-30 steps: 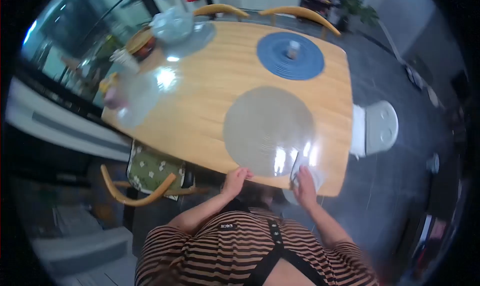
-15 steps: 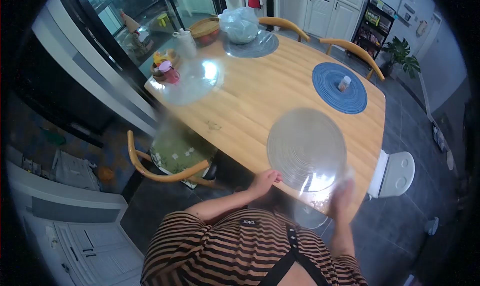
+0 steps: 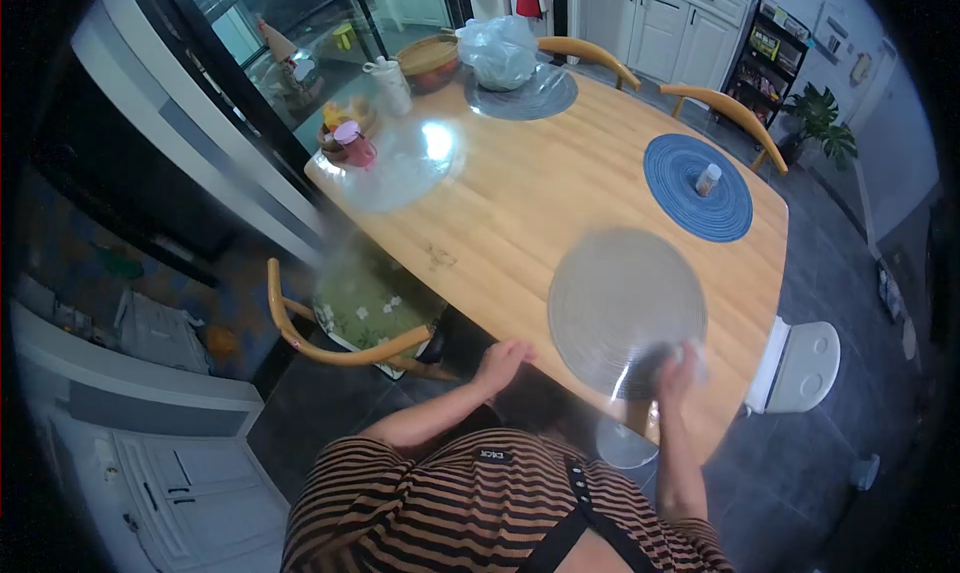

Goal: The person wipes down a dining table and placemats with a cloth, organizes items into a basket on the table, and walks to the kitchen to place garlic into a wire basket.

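Observation:
My right hand (image 3: 676, 381) is closed on a white cloth (image 3: 697, 359), blurred by motion, so its exact kind is hard to make out. It presses on the near right part of a round, clear-looking ribbed placemat (image 3: 615, 298) on the wooden table (image 3: 520, 188). My left hand (image 3: 503, 365) rests at the table's near edge, left of this placemat, its fingers loosely extended and holding nothing.
A blue placemat (image 3: 672, 178) carries a small white bottle (image 3: 708, 180). Toward the back are a bagged bowl (image 3: 500, 58), a basket (image 3: 428, 61), a white jug (image 3: 392, 88) and a pink cup (image 3: 356, 147). A chair (image 3: 345, 353) stands at left, a white bin (image 3: 800, 368) at right.
My right hand has moved left and slightly up from the placemat's right side onto its surface. My left hand has shifted left along the table edge. The view has moved slightly.

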`<state>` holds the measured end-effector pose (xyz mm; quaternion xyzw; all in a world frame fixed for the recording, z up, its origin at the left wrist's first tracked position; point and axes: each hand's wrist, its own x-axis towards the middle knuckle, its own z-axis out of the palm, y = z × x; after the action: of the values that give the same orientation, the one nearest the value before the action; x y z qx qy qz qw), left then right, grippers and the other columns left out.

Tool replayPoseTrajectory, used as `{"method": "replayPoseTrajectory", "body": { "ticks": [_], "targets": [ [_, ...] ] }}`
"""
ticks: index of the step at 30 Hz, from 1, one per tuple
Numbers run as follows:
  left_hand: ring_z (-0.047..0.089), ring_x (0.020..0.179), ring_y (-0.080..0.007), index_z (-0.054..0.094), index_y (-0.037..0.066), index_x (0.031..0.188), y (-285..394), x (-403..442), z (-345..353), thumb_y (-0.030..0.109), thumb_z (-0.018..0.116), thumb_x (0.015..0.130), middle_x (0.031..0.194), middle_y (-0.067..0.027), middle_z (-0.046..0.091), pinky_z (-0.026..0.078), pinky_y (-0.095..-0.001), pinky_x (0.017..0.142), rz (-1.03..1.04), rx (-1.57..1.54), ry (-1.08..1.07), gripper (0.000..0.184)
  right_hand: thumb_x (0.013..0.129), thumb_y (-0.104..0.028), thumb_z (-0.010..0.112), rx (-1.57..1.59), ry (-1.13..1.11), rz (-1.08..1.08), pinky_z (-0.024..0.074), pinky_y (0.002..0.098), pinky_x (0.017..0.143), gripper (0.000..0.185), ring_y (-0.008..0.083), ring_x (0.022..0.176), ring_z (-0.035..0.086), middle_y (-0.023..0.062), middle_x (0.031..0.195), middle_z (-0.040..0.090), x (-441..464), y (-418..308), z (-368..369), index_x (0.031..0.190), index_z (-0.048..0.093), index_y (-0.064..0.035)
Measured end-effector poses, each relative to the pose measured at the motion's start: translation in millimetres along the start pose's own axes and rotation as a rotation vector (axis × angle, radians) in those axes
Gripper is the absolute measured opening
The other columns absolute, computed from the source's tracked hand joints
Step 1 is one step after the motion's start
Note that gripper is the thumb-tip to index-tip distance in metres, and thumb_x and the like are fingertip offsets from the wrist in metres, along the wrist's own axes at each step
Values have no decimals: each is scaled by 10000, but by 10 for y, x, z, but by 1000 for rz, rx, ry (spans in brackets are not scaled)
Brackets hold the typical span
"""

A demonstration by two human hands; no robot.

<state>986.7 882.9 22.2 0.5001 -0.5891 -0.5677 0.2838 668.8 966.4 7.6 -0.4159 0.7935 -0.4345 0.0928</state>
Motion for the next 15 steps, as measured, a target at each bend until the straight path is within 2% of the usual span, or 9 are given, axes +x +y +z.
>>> {"method": "replayPoseTrajectory", "body": {
  "ticks": [1,4,5,8,9,11,13,15],
  "targets": [
    [605,803,-166,600,-17,904,-14,13,-6,234,406,856,839,-99,635,458,-277,731,-3,14,3,320,706,-10,465,101,-59,-122,282,369,969,441,308,1127,396,181,1154,456,-85,-193,223,1144,429,15],
    [602,808,-164,588,-27,924,121,66,-51,239,408,862,859,-102,630,456,-274,739,-28,-58,-36,327,714,-33,511,108,-291,-446,252,404,991,496,357,1140,365,215,1203,397,-353,-636,722,1190,376,3],
    [598,810,-164,572,-38,938,117,109,-90,211,409,865,862,-110,625,457,-271,742,-21,-87,-49,306,683,-54,565,-12,-360,-499,236,447,992,520,352,1140,362,189,1202,403,-442,-777,853,1174,395,-19],
    [589,816,-168,536,-62,971,108,235,-232,148,410,872,868,-129,613,459,-267,750,11,-130,-70,264,654,-91,601,-331,-532,-582,216,482,990,533,333,1149,363,153,1226,398,-524,-1036,828,1151,416,-40],
    [589,817,-171,532,-64,973,115,291,-328,143,409,872,869,-134,612,460,-268,754,30,-108,-69,261,624,-118,617,-302,-534,-552,216,488,985,543,320,1167,349,135,1234,402,-497,-865,831,1134,439,-56],
    [589,818,-174,528,-66,974,114,368,-521,133,408,873,869,-138,611,461,-269,757,46,-106,-53,254,625,-94,595,-332,-441,-466,214,488,986,533,322,1176,339,156,1226,411,-432,-614,661,1135,445,-43],
    [590,817,-172,528,-66,970,89,431,-708,126,409,873,868,-137,610,462,-270,756,43,-151,-22,246,638,-35,531,-350,-144,-233,218,460,992,509,363,1164,340,211,1202,417,-282,-306,507,1137,435,3],
    [599,796,-165,547,-47,961,-81,528,-900,179,414,869,855,-125,620,460,-261,738,62,-125,-7,278,663,-22,518,-408,21,-174,259,429,965,429,365,1118,361,223,1157,433,-87,49,182,1085,452,17]
  ]
}}
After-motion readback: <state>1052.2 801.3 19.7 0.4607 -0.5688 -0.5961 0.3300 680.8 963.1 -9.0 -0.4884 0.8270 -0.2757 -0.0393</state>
